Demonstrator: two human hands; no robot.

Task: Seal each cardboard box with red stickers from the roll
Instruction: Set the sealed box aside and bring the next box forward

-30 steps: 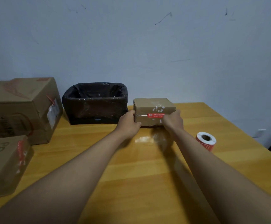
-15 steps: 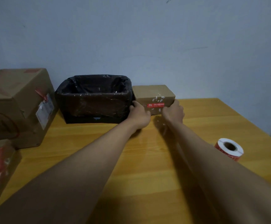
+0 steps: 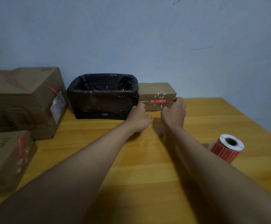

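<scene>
Small cardboard box (image 3: 157,96), red sticker (image 3: 157,101) on, now pushed back beside the black-lined bin (image 3: 102,96); left hand (image 3: 139,118) touches it, right hand (image 3: 174,113) loosely curled, probably released — next box due.

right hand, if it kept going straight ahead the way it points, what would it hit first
Most likely the small cardboard box, near its right front corner: the right hand sits just in front of it, fingers curled. Whether they already touch is unclear.
</scene>
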